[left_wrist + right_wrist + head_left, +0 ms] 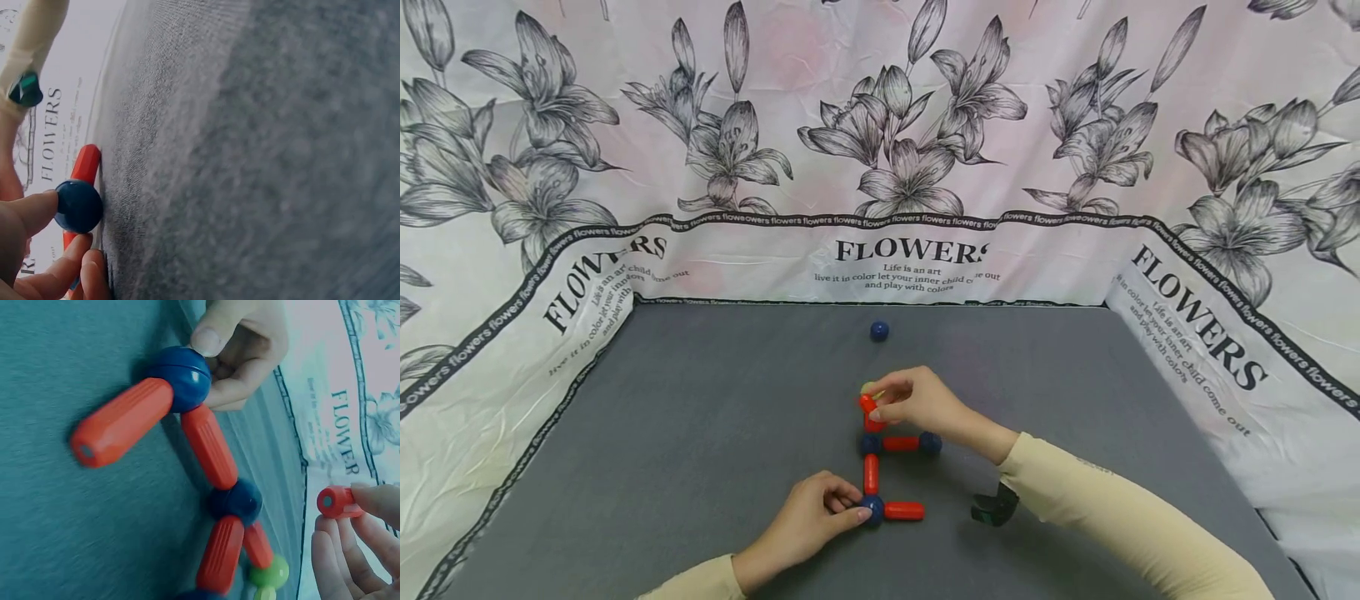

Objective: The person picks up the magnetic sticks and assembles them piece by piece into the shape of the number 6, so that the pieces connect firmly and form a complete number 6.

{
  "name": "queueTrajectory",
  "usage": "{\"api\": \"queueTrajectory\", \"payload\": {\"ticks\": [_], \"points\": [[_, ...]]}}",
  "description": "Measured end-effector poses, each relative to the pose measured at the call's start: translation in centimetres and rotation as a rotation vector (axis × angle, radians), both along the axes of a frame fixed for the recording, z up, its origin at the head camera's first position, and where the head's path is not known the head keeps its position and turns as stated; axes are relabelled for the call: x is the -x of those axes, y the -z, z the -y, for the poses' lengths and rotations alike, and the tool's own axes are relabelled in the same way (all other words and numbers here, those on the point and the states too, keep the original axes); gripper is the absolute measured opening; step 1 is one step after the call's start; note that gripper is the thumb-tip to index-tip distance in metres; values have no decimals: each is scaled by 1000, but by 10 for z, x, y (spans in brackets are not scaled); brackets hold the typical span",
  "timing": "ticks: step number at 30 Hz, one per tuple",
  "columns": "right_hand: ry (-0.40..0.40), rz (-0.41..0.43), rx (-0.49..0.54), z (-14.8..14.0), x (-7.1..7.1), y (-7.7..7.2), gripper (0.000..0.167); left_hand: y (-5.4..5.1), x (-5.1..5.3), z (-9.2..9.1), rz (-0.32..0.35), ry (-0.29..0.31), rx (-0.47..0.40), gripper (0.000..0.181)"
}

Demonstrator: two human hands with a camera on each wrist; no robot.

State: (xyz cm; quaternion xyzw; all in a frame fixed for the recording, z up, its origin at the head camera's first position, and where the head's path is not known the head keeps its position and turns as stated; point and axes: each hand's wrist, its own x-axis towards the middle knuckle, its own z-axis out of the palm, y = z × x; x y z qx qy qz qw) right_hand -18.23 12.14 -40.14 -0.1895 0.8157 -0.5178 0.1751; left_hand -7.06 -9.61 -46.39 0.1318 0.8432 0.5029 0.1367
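In the head view my left hand pinches the nearest blue ball of a structure of balls and ridged red rods. One red rod sticks out to the right from it. Another red rod links it to a middle blue ball, and a sideways red rod joins that to a right-hand blue ball. My right hand holds a separate short red rod between thumb and fingers, above the structure's far end. There, a green ball is partly hidden by the hand in the head view.
A loose blue ball lies farther back on the grey tabletop. A flower-printed cloth rises along the back and both sides. A dark wrist device hangs under the right forearm.
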Motion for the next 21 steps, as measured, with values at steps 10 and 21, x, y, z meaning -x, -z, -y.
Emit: {"api": "queueTrajectory", "payload": {"ticks": [10, 21], "points": [[194, 22, 9, -46, -23, 5, 36, -1, 3, 2, 28, 18, 5, 26], [259, 123, 46, -68, -56, 24, 37, -1, 4, 1, 1, 23, 26, 26]]}}
